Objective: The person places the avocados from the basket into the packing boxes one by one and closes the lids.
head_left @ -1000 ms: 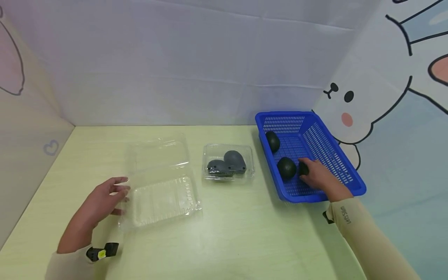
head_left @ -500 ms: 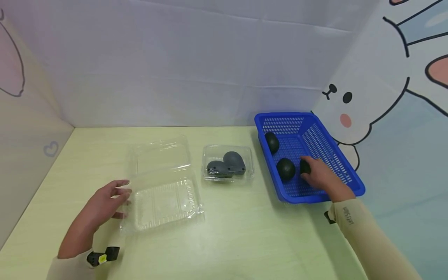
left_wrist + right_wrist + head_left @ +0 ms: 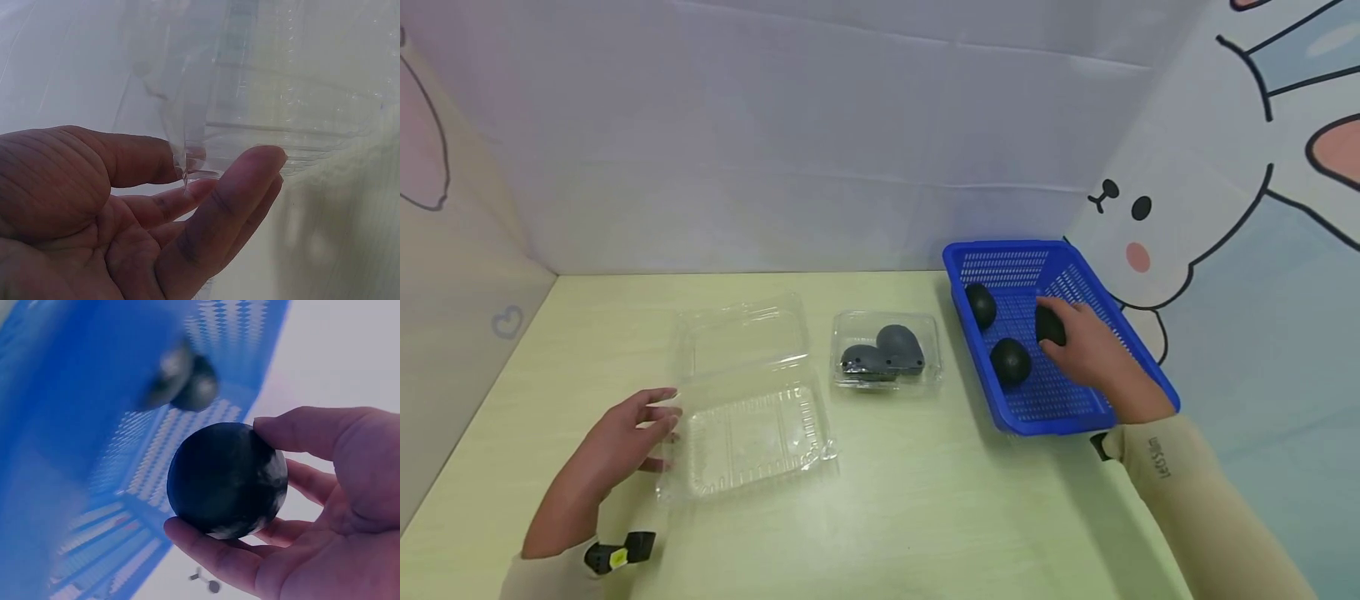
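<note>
In the head view my right hand (image 3: 1090,348) holds a dark, rounded avocado (image 3: 1049,326) between thumb and fingers, over the blue basket (image 3: 1009,423). The right wrist view shows thumb and fingertips gripping this avocado (image 3: 219,481) from its sides. Two more dark avocados, one farther back (image 3: 981,306) and one nearer (image 3: 1011,362), lie along the basket's left side. At the left, my left hand (image 3: 625,433) pinches the edge of an unfolded clear plastic clamshell box (image 3: 748,433); thumb and fingers meet around its rim in the left wrist view.
Between clamshell and basket stands a closed clear box (image 3: 844,329) with two dark, rounded pieces (image 3: 898,346) inside. Pale wood tabletop (image 3: 880,500) extends in front. A white cloth wall (image 3: 790,150) rises at the back, and printed cloth (image 3: 1247,333) hangs at the right.
My right hand has lifted the avocado up from the basket's floor and slightly away from me. The left hand and the clamshell box stay nearly still.
</note>
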`<state>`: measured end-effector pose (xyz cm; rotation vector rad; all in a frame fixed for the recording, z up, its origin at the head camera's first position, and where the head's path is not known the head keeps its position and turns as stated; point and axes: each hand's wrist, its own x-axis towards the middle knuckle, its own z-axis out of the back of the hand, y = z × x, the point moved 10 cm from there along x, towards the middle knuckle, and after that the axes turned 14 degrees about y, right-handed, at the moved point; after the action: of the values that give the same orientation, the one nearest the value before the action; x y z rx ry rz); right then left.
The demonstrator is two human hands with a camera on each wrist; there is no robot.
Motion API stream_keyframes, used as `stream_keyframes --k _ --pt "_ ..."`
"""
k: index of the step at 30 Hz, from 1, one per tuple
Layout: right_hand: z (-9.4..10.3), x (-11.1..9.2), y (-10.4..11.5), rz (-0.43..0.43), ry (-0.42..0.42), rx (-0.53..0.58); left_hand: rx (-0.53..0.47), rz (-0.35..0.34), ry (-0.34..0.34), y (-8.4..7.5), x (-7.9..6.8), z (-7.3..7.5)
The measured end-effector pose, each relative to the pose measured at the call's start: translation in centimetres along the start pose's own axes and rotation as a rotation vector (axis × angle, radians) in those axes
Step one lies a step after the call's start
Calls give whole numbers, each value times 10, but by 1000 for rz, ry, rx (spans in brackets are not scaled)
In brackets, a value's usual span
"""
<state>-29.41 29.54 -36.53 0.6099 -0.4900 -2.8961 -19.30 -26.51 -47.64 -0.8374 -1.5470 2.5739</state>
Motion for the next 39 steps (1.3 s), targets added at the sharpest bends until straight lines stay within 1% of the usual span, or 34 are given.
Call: stream_keyframes --k 3,8,11,14,18,23,25,29,34,36,39 --pt "4 -3 22 52 -27 4 0 4 -1 1 -1 0" --pt "9 -10 63 143 -90 17 10 36 0 4 -2 2" --pt "7 -13 88 190 -112 17 11 45 -2 5 -3 2" --pt "2 -14 113 243 -122 18 5 48 -6 7 -4 3" --pt "-10 -14 144 314 -127 25 -6 36 -9 7 -5 3" --pt "-26 -17 177 380 -133 38 -21 -18 -18 3 -4 1" --pt "-35 -18 190 401 -132 42 -26 -30 -16 0 -3 0" --pt "-56 -18 214 451 -122 35 -31 -28 -15 -1 1 -2" --pt "-86 -17 242 540 -89 27 -29 -22 -17 -1 1 -2" --pt "-96 -17 252 579 -75 34 -28 -23 -17 -1 1 -2" --pt "-107 -17 267 617 -53 36 -32 -24 -17 0 -1 -2"
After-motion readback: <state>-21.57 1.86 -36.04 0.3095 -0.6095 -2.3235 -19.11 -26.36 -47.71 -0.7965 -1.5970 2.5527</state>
